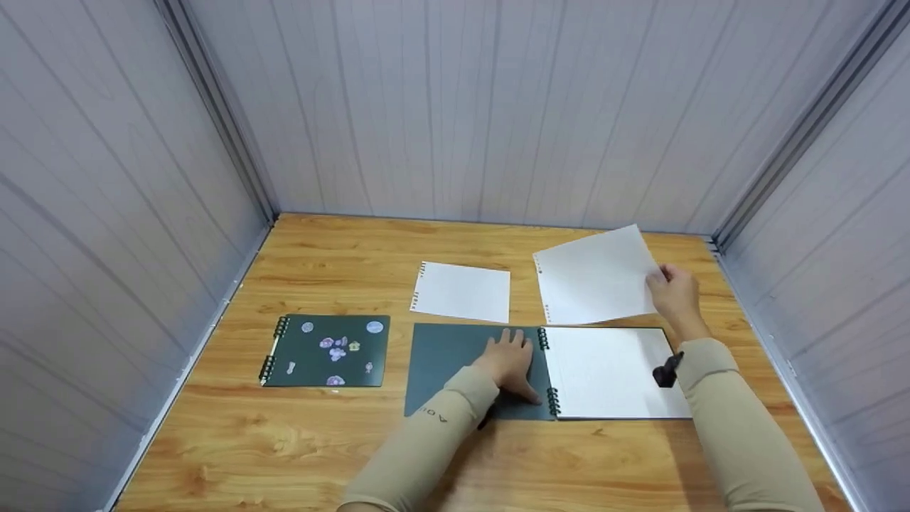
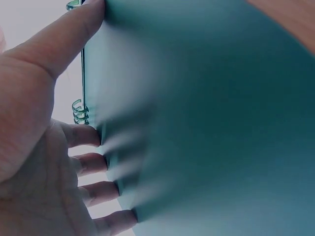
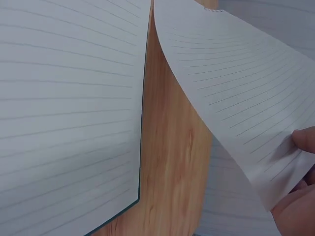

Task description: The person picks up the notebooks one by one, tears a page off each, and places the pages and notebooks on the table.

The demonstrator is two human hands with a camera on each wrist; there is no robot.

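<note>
A spiral notebook lies opened flat, its dark green cover (image 1: 441, 355) on the left and its lined white pages (image 1: 604, 373) on the right. My left hand (image 1: 508, 364) presses on the cover with spread fingers, close to the rings (image 2: 80, 112). Beyond the pages, my right hand (image 1: 675, 295) pinches the right edge of a loose lined sheet (image 1: 593, 277), thumb on top. In the right wrist view that sheet (image 3: 236, 78) curves up off the table, and torn ring holes show along its far edge.
A smaller loose sheet (image 1: 462, 291) with torn holes lies behind the cover. To the left is a closed green spiral notebook (image 1: 320, 363) with stickers. Pale panel walls (image 1: 455, 107) enclose the wooden table (image 1: 234, 434) at the back and sides.
</note>
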